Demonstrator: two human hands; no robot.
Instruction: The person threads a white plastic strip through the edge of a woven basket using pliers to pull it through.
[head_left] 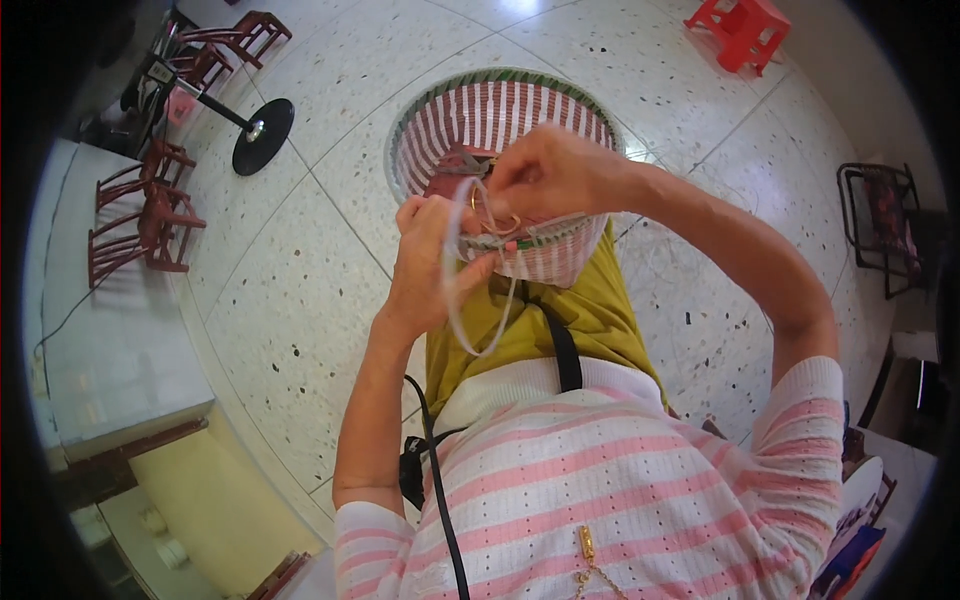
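Note:
A woven basket [555,105] with red and white stripes and a green-edged rim rests in my lap, tilted so its inside shows. My left hand [430,255] is closed on the near left part of its rim, the thumb outside and the fingers partly hidden. My right hand [555,170] is raised over the basket's opening, its fingers pinched together, slightly blurred. A thin pale plastic strip [452,305] loops down between the hands in front of the rim. What sits between the right fingertips looks like part of this strip, though blur hides the detail.
Small reddish-brown chairs [165,220] and a black round stand base [263,137] are on the left. A red plastic stool [738,35] stands at the far right. A dark folding chair [880,225] is by the right wall. A black cable [440,490] crosses my shirt.

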